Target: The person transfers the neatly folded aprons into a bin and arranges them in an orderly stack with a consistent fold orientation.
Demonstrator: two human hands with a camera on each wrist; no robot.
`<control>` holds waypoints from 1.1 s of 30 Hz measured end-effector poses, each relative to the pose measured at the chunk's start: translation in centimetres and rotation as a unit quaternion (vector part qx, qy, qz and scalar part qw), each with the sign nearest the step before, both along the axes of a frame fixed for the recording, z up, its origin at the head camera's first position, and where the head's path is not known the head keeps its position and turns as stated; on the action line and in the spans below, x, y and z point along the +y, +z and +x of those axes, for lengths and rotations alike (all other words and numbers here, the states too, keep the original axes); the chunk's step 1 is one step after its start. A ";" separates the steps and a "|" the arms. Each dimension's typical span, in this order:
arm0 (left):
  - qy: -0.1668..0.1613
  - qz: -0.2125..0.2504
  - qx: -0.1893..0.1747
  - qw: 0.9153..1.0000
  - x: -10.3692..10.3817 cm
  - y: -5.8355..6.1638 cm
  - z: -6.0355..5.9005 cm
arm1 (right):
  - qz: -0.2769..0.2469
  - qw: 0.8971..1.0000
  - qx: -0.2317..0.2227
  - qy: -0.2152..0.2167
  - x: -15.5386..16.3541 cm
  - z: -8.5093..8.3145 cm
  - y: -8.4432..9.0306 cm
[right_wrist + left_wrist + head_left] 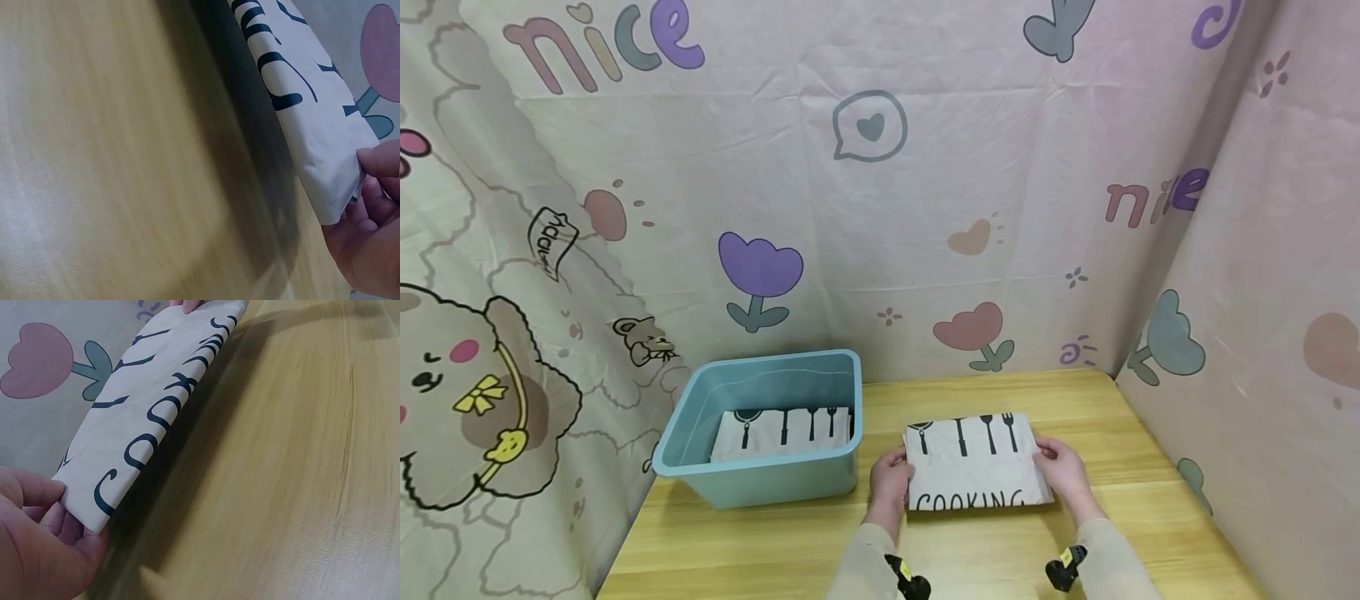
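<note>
A folded white cloth (pixel 977 467) with black kitchen-utensil prints and the word COOKING is held flat between both hands over the right part of the table. My left hand (pixel 891 483) pinches its left side, thumb on top and fingers curled underneath, as the left wrist view shows. On the opposite side my right hand (pixel 1064 471) grips the edge the same way, with the fingers (pixel 375 200) tucked below the corner. A dark shadow falls on the wood beneath the cloth's front edge. Similar prints mark another folded cloth (pixel 767 435) inside the blue bin.
To the left of the hands stands the open blue plastic bin (pixel 760 483), near the back of the wooden table (pixel 737 550). Printed curtains (pixel 880 225) hang behind the table and along both sides.
</note>
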State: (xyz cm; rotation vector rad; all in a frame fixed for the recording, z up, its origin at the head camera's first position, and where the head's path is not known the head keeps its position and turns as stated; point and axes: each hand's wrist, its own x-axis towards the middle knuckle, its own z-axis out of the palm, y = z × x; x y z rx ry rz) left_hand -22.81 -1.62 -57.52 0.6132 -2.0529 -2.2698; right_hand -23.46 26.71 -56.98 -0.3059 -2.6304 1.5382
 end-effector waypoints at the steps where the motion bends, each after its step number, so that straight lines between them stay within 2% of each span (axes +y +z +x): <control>1: 0.002 0.001 0.001 1.000 0.0 0.1 0.0 | -0.013 1.000 -0.001 0.000 0.1 0.0 0.1; 7: 0.004 0.008 0.005 1.000 -0.1 0.5 -0.1 | -0.075 0.997 -0.014 0.000 0.5 0.1 0.7; 24: 0.002 0.016 0.021 1.000 -0.1 0.8 -0.1 | -0.118 0.993 -0.019 -0.004 1.3 0.9 1.1; 33: -0.022 0.054 0.026 0.998 -0.1 2.4 0.3 | -0.140 0.990 -0.031 -0.005 1.8 1.6 2.1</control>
